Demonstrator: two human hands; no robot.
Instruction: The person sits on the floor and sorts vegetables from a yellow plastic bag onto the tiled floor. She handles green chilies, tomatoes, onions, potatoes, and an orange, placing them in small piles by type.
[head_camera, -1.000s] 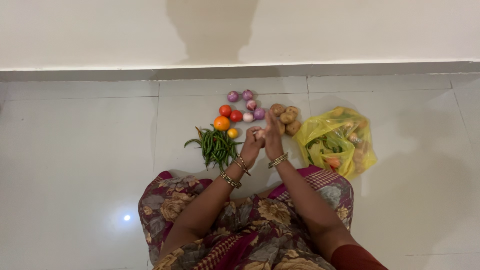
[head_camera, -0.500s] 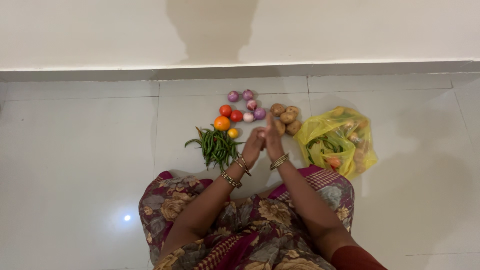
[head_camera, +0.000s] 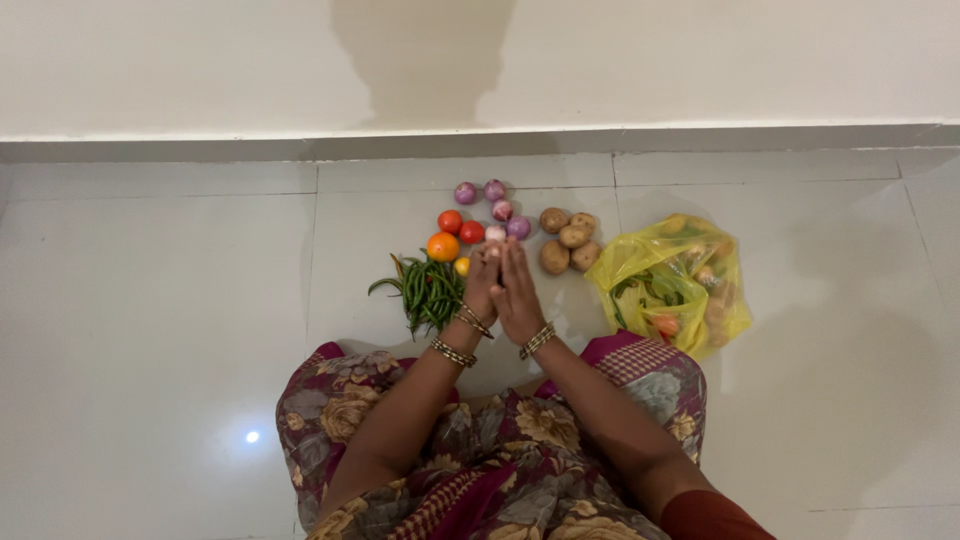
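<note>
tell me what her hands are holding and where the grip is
Both hands, left hand and right hand, are pressed together near the onions; whether anything is held cannot be told.
</note>
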